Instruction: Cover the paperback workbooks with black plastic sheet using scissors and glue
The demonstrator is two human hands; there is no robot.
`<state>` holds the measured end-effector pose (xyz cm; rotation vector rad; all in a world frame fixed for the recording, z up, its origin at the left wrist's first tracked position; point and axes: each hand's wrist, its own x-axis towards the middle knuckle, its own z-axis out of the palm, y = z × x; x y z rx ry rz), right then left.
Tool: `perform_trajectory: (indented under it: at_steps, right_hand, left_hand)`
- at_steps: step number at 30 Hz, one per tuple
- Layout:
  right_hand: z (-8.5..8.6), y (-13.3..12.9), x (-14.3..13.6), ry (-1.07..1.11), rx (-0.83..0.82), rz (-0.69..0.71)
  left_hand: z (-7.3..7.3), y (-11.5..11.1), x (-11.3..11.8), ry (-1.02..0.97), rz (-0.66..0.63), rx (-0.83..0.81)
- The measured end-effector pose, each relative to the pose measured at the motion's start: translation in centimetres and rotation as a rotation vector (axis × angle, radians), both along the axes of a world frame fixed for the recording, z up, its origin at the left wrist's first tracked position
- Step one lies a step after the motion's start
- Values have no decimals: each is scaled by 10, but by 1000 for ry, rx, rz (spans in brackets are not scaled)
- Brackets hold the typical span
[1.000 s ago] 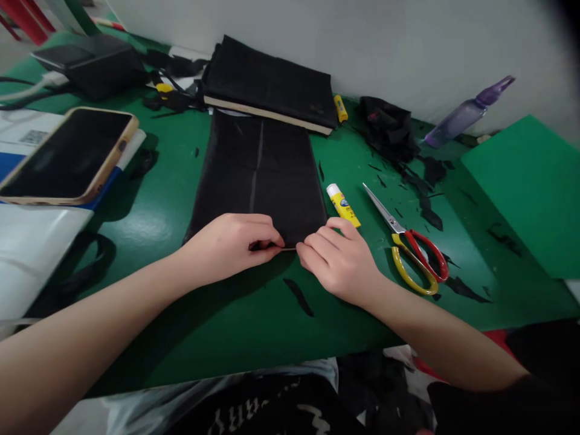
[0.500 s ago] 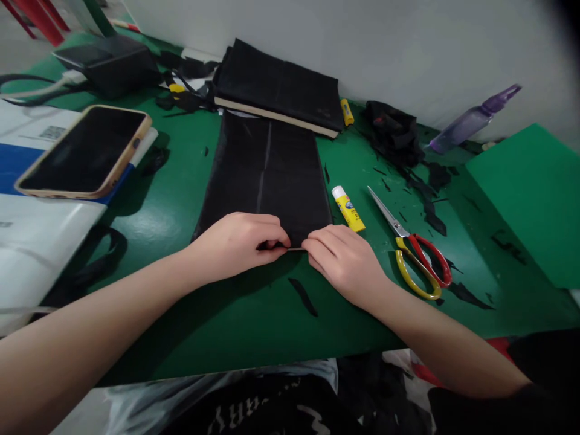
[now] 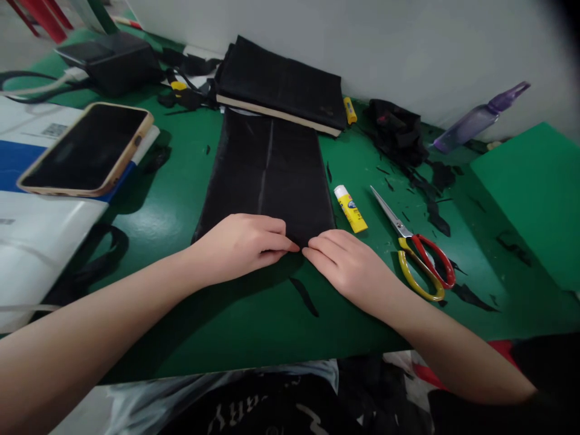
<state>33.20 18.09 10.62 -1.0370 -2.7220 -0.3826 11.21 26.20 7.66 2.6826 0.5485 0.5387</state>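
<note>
A flat black sheet [image 3: 294, 175], cloth or paper, lies in front of me with a pale crease down its middle. My left hand [image 3: 247, 246] is closed at the sheet's near edge, thumb and index finger pressed on it. Just to the right, my right hand [image 3: 347, 263] has its fingers pinched on the same edge, the fingertips of both hands almost meeting. The fingers hide most of that edge. A yellow glue stick [image 3: 351, 209] with a white cap and scissors [image 3: 414, 248] with red and yellow handles lie right of the sheet.
A black-covered book [image 3: 281, 81] rests over the sheet's far end. The phone [image 3: 86, 148] lies on a white-and-blue package at left, near a black box [image 3: 115, 63]. A purple spray bottle [image 3: 471, 124], crumpled black material [image 3: 396, 130] and black scraps [image 3: 473, 297] are at right.
My left fingertips have slid right along the near edge, closing the gap to my right hand. The pale strip that showed between the hands is now covered.
</note>
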Motion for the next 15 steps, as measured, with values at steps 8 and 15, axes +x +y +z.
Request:
perform_trajectory:
  at_steps: [8, 15]
  right_hand:
    - [3, 8, 17, 106, -161, 14]
    - [-4, 22, 37, 376, -165, -187]
  left_hand:
    - [2, -2, 0, 43, -56, 150]
    - [-2, -1, 2, -1, -77, 194]
